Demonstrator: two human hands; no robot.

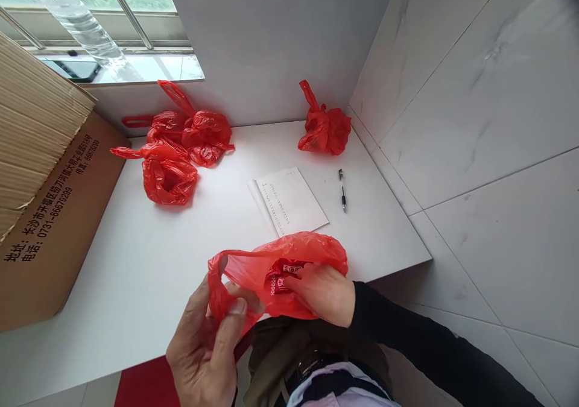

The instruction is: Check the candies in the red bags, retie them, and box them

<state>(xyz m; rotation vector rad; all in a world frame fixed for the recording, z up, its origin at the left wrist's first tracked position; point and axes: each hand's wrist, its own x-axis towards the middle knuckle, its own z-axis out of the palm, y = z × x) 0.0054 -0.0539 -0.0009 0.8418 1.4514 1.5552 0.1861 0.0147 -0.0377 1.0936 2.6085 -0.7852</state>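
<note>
At the table's front edge, a red plastic bag point(312, 244) is held up with its mouth open. My left hand point(210, 340) pinches the bag's left side by its handle, thumb against fingers. Inside the mouth is my right hand point(321, 289), its thumb and fingers on a small dark red packet point(279, 284) with white print. The bag's folds and the hand itself hide part of the packet and some fingertips. Just beyond the bag lies an open notebook point(294, 199) with handwritten lines, and a black-and-clear pen point(342, 191) rests to its right.
Several knotted red bags stand at the back left, one nearest point(169, 178). Another red bag point(325, 129) sits at the back right by the tiled wall point(488, 123). A large cardboard box point(58, 214) borders the white table point(136, 292) on the left, below a window ledge point(167, 69).
</note>
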